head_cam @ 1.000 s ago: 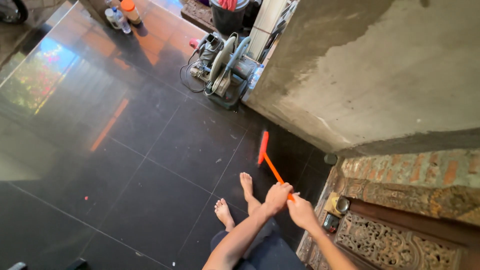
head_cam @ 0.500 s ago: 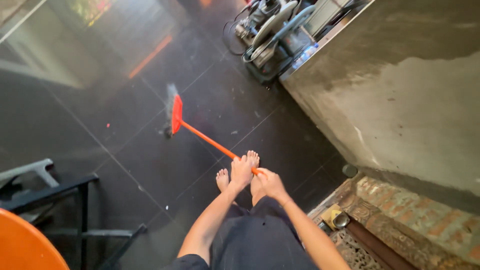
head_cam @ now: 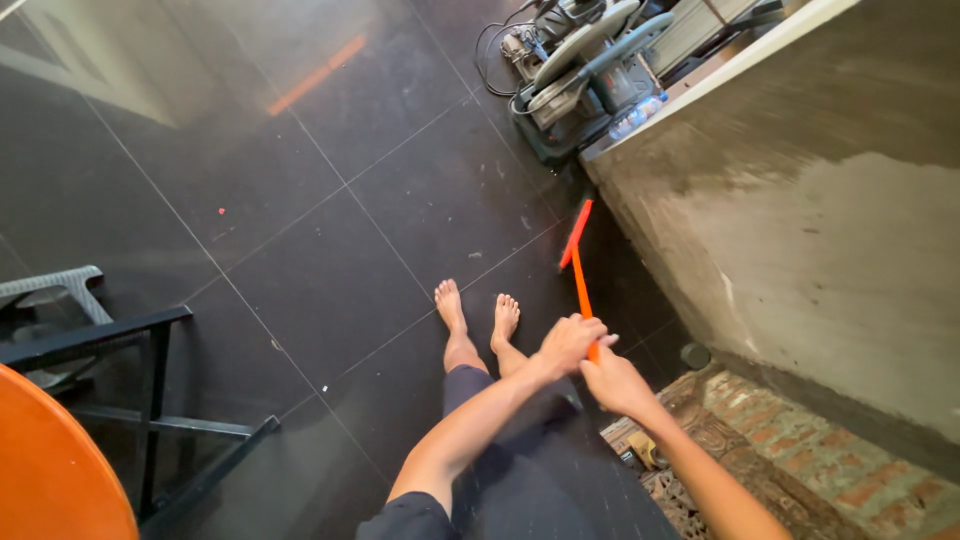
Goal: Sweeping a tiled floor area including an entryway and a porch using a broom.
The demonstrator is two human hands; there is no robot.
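Orange tabletop (head_cam: pixel 50 470) fills the lower left corner, beside a black metal frame (head_cam: pixel 150 380) on dark floor tiles (head_cam: pixel 330 280). Bare feet (head_cam: pixel 475 310) stand mid-frame. Left hand (head_cam: pixel 568 343) and right hand (head_cam: pixel 612 383) both close around the orange broom (head_cam: pixel 580 265), its head down near the grey concrete wall (head_cam: pixel 800 230). Behind it sit a chop saw (head_cam: pixel 580 60) and cables (head_cam: pixel 500 45); a wide sweep risks snagging them.
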